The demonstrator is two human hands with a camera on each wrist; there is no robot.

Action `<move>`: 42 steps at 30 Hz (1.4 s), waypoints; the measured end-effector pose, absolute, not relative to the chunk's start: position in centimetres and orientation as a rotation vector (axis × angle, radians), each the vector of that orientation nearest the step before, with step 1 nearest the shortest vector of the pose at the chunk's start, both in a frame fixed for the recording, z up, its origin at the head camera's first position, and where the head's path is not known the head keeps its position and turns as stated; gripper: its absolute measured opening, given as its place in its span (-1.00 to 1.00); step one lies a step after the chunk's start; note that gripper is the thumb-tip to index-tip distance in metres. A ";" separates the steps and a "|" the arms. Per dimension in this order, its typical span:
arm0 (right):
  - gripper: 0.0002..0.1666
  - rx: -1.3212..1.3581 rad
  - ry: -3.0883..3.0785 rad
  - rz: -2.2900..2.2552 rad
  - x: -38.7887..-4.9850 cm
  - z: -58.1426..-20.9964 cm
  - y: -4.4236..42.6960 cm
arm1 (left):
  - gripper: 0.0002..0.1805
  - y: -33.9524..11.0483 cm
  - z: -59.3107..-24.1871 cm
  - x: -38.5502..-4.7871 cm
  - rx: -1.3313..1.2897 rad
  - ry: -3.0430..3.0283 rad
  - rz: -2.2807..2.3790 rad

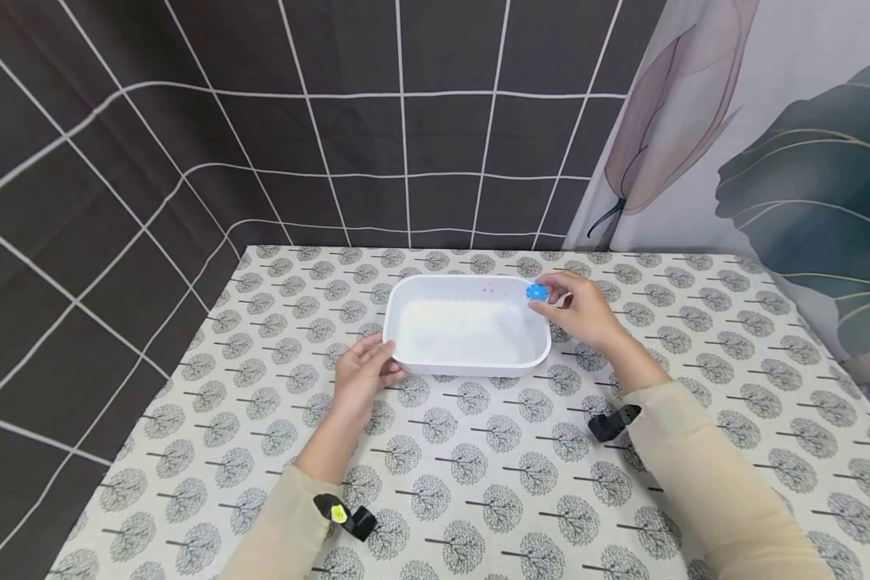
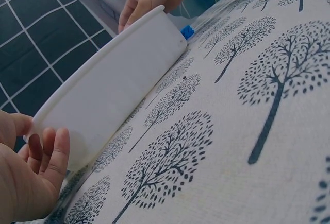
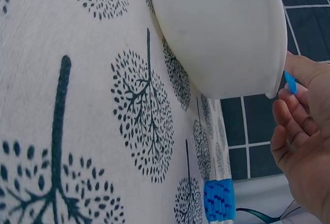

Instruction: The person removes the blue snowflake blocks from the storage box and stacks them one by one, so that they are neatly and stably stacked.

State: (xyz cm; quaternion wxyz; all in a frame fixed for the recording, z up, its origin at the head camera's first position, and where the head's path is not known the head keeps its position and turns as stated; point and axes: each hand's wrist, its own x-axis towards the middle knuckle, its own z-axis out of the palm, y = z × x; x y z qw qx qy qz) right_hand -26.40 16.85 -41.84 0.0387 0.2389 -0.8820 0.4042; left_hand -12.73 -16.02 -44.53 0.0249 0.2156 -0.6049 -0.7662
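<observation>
A white rectangular plastic basin (image 1: 467,370) with rounded corners sits on the table. At its near left corner my left hand (image 1: 365,372) holds the rim, thumb on top and fingers against the outer wall. My right hand (image 1: 580,310) is at the far right corner, pinching a small blue notched disc (image 1: 536,292) between thumb and fingers, right by the rim. Seen edge-on in the right wrist view, the disc (image 3: 291,82) is thin. A stack of blue notched pieces (image 3: 219,200) lies on the cloth beyond the basin's right end; the head view hides it.
A pale cloth printed with dark trees (image 1: 503,435) covers the table. Behind it hangs a dark curtain with a white grid (image 1: 442,133). To the right is a light curtain with large leaves (image 1: 826,185). Both wrists wear black straps (image 1: 612,423).
</observation>
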 end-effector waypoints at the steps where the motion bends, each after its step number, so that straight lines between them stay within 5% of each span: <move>1: -0.56 0.724 -2.711 1.242 -26.4 -41.9 17.0 | -0.49 -16.0 -44.5 -12.7 0.664 -1.873 -2.369; 42: -0.57 0.541 -2.797 1.199 -25.8 -43.2 22.1 | -0.53 -16.1 -44.5 -12.8 0.684 -1.880 -2.383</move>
